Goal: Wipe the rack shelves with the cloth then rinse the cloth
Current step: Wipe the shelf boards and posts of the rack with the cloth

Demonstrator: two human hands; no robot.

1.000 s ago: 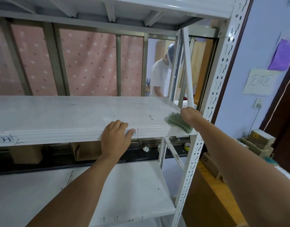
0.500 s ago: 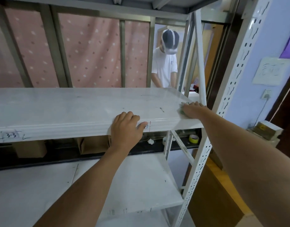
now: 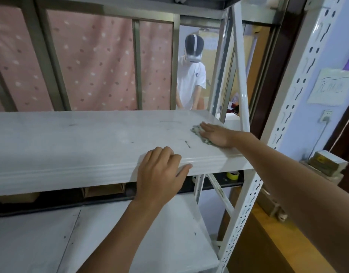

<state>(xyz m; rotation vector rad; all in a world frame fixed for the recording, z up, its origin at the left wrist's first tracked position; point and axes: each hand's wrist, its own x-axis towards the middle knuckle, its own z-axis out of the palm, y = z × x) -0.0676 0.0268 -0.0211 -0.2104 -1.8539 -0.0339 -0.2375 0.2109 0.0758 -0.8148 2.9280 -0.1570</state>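
Observation:
A white metal rack fills the view. Its middle shelf (image 3: 81, 138) runs across at chest height, with a lower shelf (image 3: 150, 239) beneath. My right hand (image 3: 217, 133) lies flat on the right end of the middle shelf, pressing a small green cloth (image 3: 197, 132) against the surface; most of the cloth is hidden under the palm. My left hand (image 3: 160, 176) grips the front lip of the same shelf, fingers curled over the top and thumb along the edge.
A perforated white upright (image 3: 284, 119) stands at the front right corner, with diagonal braces behind. Another person (image 3: 191, 79) in a white shirt stands beyond the rack. Pink dotted fabric hangs at the back. Boxes (image 3: 325, 164) sit on a wooden surface to the right.
My right hand has moved with the cloth from the shelf's front right corner inward onto the top surface and flattened. My view has dropped lower and closer. The left hand stays on the front lip.

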